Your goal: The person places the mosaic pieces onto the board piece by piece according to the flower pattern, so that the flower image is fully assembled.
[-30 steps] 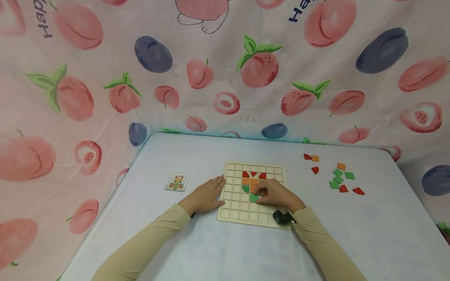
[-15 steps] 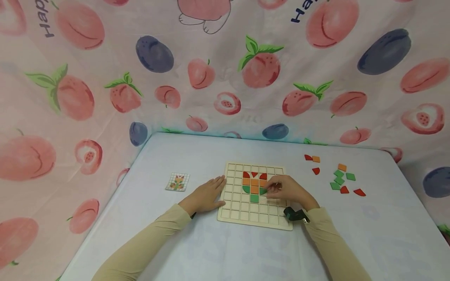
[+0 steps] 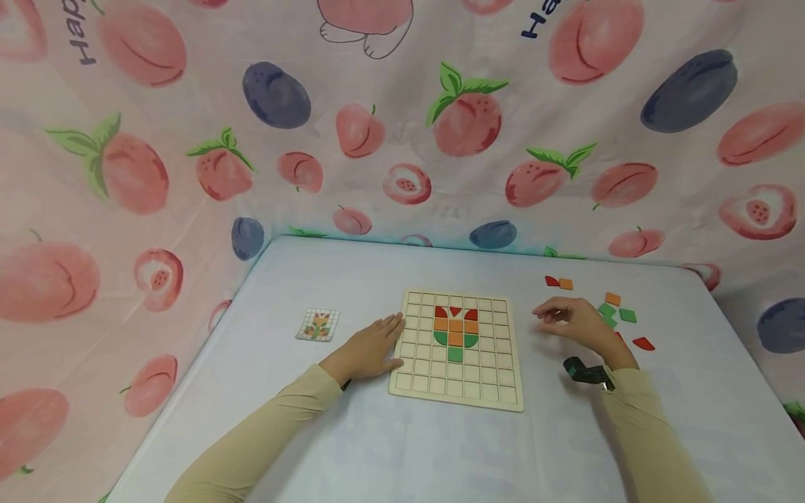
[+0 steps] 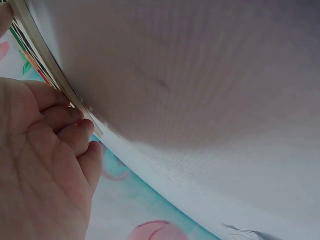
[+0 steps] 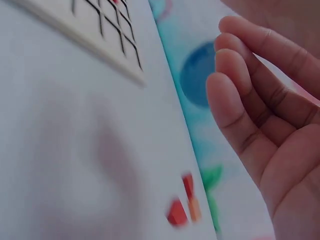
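My left hand (image 3: 367, 347) rests at the left edge of the wooden grid board (image 3: 497, 381); in the left wrist view its fingers (image 4: 75, 137) lie against the board's side. Set in the grid are red pieces (image 3: 471, 315) on top, orange squares (image 3: 440, 325) below them, two green rounded pieces (image 3: 441, 338) and a green square (image 3: 455, 355). My right hand (image 3: 572, 323) hovers over the table between the board and the loose pieces. Its fingers (image 5: 227, 102) are loosely bent with nothing between them. It hides some loose pieces from the head view.
A small pattern card (image 3: 319, 323) lies left of the board. Loose pieces lie at the right: a red piece (image 3: 551, 281) touching an orange square (image 3: 566, 284), another orange square (image 3: 613, 299), a green piece (image 3: 627, 316) and a red piece (image 3: 643, 344). Fruit-printed cloth (image 3: 402, 126) hangs behind the table.
My right hand has let go of the green rounded piece, now in the grid, and moved right, off the board toward the loose pieces. My left hand stays at the board's edge.
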`<action>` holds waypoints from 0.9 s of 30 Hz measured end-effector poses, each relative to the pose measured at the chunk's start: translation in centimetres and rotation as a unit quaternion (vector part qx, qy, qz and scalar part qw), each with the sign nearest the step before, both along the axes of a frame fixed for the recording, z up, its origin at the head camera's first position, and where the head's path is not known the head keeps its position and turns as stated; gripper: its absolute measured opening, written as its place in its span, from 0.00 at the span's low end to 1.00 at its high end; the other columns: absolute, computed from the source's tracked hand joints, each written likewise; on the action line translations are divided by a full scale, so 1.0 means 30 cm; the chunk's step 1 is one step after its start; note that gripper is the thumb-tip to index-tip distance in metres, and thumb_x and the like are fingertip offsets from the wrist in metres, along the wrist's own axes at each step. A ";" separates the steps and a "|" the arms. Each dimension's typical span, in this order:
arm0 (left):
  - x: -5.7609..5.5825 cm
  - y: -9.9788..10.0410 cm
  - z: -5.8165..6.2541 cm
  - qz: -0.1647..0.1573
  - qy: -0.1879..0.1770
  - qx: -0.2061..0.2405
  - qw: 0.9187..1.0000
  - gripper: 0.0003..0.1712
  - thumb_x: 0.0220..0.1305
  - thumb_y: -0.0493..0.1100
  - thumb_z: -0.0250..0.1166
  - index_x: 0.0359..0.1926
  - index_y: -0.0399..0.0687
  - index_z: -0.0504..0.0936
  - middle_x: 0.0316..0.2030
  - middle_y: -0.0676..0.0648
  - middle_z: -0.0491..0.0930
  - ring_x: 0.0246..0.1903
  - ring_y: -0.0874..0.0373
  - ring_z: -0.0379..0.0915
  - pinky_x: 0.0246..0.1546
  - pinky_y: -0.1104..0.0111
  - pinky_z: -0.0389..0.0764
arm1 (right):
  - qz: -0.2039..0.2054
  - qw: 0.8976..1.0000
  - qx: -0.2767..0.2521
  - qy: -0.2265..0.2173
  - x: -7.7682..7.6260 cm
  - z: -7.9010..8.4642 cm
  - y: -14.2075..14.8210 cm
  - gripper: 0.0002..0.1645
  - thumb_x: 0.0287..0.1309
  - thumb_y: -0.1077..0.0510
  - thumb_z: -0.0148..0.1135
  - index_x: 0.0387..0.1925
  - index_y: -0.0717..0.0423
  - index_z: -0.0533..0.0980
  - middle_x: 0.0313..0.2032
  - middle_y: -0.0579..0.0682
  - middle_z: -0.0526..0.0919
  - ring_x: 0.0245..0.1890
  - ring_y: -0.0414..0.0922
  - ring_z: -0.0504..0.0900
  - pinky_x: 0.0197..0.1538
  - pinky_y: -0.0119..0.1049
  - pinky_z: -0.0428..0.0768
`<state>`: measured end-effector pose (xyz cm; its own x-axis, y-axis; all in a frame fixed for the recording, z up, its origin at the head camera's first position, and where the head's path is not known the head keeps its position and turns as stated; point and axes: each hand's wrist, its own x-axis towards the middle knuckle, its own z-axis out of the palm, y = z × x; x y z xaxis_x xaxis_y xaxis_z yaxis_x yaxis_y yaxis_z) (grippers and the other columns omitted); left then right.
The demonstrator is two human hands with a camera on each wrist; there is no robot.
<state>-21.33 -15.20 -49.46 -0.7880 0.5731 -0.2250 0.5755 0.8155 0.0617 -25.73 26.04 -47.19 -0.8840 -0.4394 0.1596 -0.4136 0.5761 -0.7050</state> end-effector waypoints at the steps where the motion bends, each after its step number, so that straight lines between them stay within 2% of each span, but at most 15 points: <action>1: 0.000 0.000 -0.001 0.000 0.000 0.000 1.000 0.46 0.68 0.63 0.49 0.73 0.38 0.45 0.74 0.42 0.44 0.74 0.51 0.42 0.73 0.61 0.50 | -0.004 1.000 -0.003 0.003 -0.002 0.004 0.021 0.15 0.48 0.65 0.70 0.40 0.65 0.81 0.33 0.57 0.83 0.29 0.32 0.75 0.35 0.20 0.77; 6: 0.000 -0.001 -0.003 0.003 -0.001 0.001 1.000 0.46 0.67 0.63 0.49 0.73 0.39 0.46 0.74 0.42 0.44 0.74 0.52 0.42 0.73 0.61 0.51 | -0.044 0.999 0.011 -0.003 -0.019 0.018 0.129 0.15 0.50 0.65 0.69 0.42 0.65 0.80 0.35 0.59 0.84 0.30 0.26 0.76 0.37 0.16 0.76; 10: 0.001 -0.002 -0.003 0.004 -0.003 0.002 1.000 0.46 0.67 0.63 0.49 0.73 0.38 0.46 0.74 0.42 0.44 0.74 0.51 0.42 0.73 0.61 0.51 | -0.082 0.995 0.042 -0.045 -0.035 0.025 0.199 0.18 0.55 0.59 0.66 0.46 0.63 0.79 0.40 0.61 0.83 0.32 0.23 0.76 0.36 0.18 0.78; 14: 0.001 -0.003 0.001 0.002 -0.002 -0.001 1.000 0.46 0.68 0.63 0.49 0.73 0.38 0.46 0.74 0.42 0.44 0.74 0.51 0.42 0.73 0.61 0.51 | -0.092 0.992 0.055 -0.062 -0.063 0.011 0.237 0.20 0.57 0.57 0.65 0.49 0.64 0.77 0.45 0.65 0.81 0.34 0.21 0.74 0.36 0.20 0.79; 17: 0.002 -0.005 0.003 0.001 -0.001 -0.003 1.000 0.46 0.68 0.63 0.48 0.73 0.38 0.46 0.74 0.42 0.44 0.74 0.51 0.42 0.73 0.61 0.51 | -0.099 0.991 0.065 -0.060 -0.086 -0.006 0.239 0.21 0.57 0.55 0.65 0.49 0.64 0.77 0.45 0.64 0.82 0.34 0.21 0.73 0.36 0.19 0.78; 22: 0.003 -0.006 0.002 0.003 0.000 -0.001 1.000 0.46 0.68 0.63 0.49 0.73 0.38 0.46 0.74 0.42 0.44 0.74 0.51 0.42 0.73 0.61 0.51 | -0.112 0.988 0.083 -0.060 -0.130 -0.036 0.218 0.25 0.54 0.53 0.67 0.48 0.66 0.77 0.41 0.63 0.83 0.34 0.28 0.75 0.36 0.18 0.76; 27: 0.003 -0.004 -0.002 0.006 -0.001 0.001 1.000 0.46 0.67 0.63 0.49 0.73 0.39 0.46 0.74 0.43 0.44 0.74 0.52 0.42 0.73 0.61 0.51 | -0.116 0.986 0.099 -0.064 -0.169 -0.060 0.203 0.26 0.52 0.54 0.69 0.47 0.69 0.77 0.39 0.63 0.83 0.35 0.36 0.78 0.34 0.18 0.74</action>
<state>-21.25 -15.31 -49.52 -0.7943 0.5641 -0.2256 0.5654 0.8223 0.0654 -30.79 32.14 -48.99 -0.9716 -0.2349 -0.0286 -0.1698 0.7764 -0.6070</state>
